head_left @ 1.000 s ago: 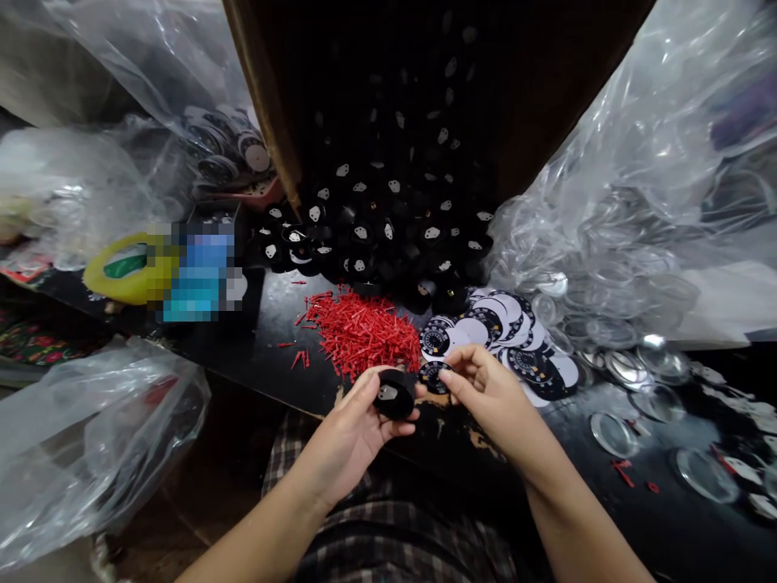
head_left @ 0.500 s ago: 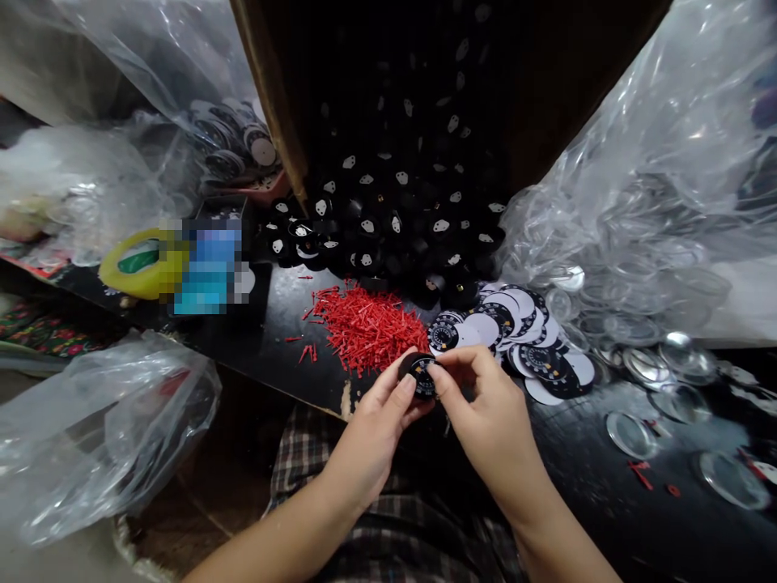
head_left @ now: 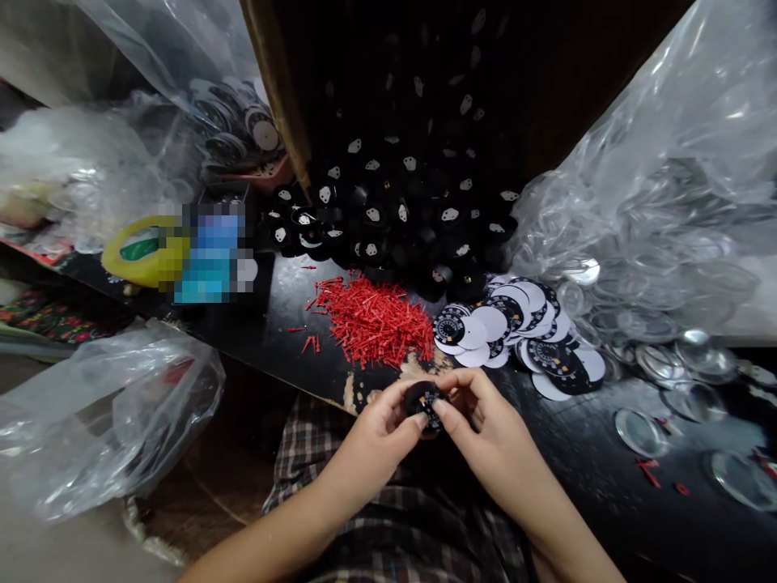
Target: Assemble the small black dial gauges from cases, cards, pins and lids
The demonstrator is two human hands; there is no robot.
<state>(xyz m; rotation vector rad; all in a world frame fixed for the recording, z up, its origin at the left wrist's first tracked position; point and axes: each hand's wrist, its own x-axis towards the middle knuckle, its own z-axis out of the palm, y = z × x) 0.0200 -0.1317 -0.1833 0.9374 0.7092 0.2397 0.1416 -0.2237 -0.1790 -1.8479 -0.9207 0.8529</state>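
Observation:
Both my hands grip a round black gauge case (head_left: pixel 418 395) over my lap, just off the table's front edge. A black dial disc (head_left: pixel 432 409) with white markings sits on its face. My left hand (head_left: pixel 388 425) wraps the left side, thumb pressed on the disc. With its thumb also on the disc, my right hand (head_left: pixel 479 413) closes round the right side; its fingertips are partly hidden behind the case. Beyond my hands lies a heap of small red pointers (head_left: pixel 380 320). To the right of it, printed dial discs (head_left: pixel 549 356) are spread in an overlapping pile, some white side up.
Behind the pointers, many black cases (head_left: pixel 388 219) spill from a large dark box. Clear round covers (head_left: pixel 640 433) lie at right, below a plastic bag (head_left: pixel 661 219). A yellow tape roll (head_left: pixel 142 251) stands at left. Another plastic bag (head_left: pixel 121 413) hangs at the table's left front.
My hands and the case have moved slightly down, nearer my lap. My left thumb has shifted lower on the disc. The view has tilted a little.

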